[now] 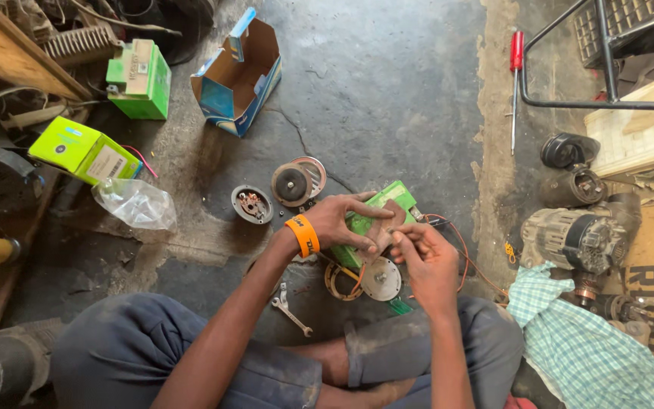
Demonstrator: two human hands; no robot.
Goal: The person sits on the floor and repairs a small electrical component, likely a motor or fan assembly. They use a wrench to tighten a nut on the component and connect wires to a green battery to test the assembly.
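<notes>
- Left hand (338,220), with an orange wristband (303,235) at the wrist: fingers (357,241) wrapped over the top of a small green box (376,216), gripping it above the floor (387,91).
- Right hand (425,261): fingertips pinched together at the lower right edge of the green box, touching a brownish flap on it; whether they grip anything small there cannot be made out.
- Green box: held between both hands, in front of the seated person's knees, tilted with one corner pointing up and to the right.
- Directly below the hands, on the floor: a round metal disc (381,279) beside a copper-wound ring (340,282), with orange wire (459,250) looping to the right.
- Near the left forearm: a small wrench (291,309) lying on the floor.
- Above the hands: a round pulley (293,184) and a small round plate (252,204), well apart from the fingers.
- Upper area: an open blue cardboard box (238,76), two green cartons, a crumpled clear plastic bag (135,203).
- Right side: a red-handled screwdriver (515,87), an alternator (577,238), a checked cloth (592,356).
</notes>
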